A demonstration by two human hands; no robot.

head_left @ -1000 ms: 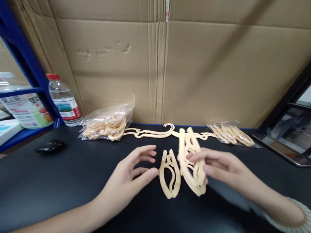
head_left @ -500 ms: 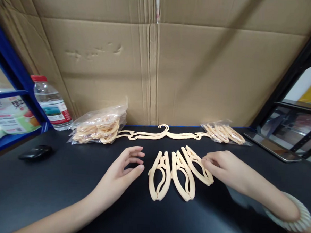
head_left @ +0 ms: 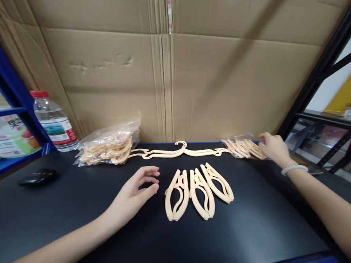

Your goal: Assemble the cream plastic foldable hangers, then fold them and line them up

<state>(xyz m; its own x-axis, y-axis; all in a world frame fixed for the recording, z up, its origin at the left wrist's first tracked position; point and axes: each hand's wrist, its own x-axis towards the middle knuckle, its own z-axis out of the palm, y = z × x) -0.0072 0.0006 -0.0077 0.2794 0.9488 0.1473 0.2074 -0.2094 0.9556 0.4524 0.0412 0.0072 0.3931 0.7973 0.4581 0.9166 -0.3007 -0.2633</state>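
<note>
Three folded cream plastic hangers (head_left: 198,189) lie side by side on the black table (head_left: 71,204). My left hand (head_left: 133,194) rests on the table just left of them, fingers loosely curled and apart, holding nothing. My right hand (head_left: 273,147) reaches to the far right and touches a small clear bag of folded hangers (head_left: 243,147); its fingers are mostly hidden behind the hand. An unfolded cream hanger (head_left: 177,150) lies along the back edge. A bigger clear bag of hangers (head_left: 108,145) sits at the back left.
A cardboard wall (head_left: 173,68) closes off the back. A water bottle (head_left: 54,121) and a labelled container (head_left: 7,134) stand by the blue shelf frame (head_left: 7,79) at left. A small black object (head_left: 37,176) lies on the table's left. A dark metal rack (head_left: 325,123) stands at right.
My right hand laid down the hangers it held, left them next to the first one, then moved back and right to the small bag. My left hand stayed put.
</note>
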